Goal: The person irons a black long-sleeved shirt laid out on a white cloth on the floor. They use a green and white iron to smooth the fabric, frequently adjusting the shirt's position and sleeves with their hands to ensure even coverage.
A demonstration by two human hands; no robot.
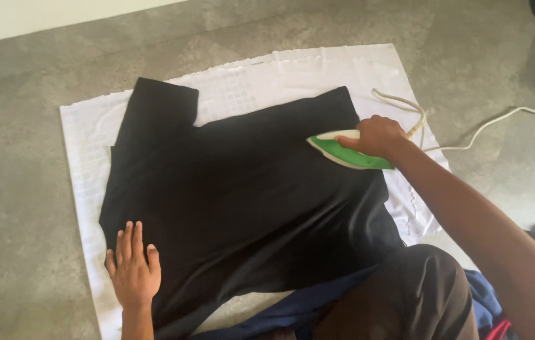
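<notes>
Left hand (133, 267): fingers spread, flat on the near-left hem of the black garment (236, 195), gripping nothing. Black garment: spread over a white cloth (85, 151) on the floor. Right hand (377, 136): clamped on the green-and-white iron (346, 151) at the garment's far-right edge, long axis running left-right, tip pointing left, cord (488, 126) trailing right.

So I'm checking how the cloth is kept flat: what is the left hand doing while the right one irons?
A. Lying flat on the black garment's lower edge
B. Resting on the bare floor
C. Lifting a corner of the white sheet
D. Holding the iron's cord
A: the left hand lies palm down, fingers spread, on the black garment, while the right hand grips the green and white iron.
</notes>
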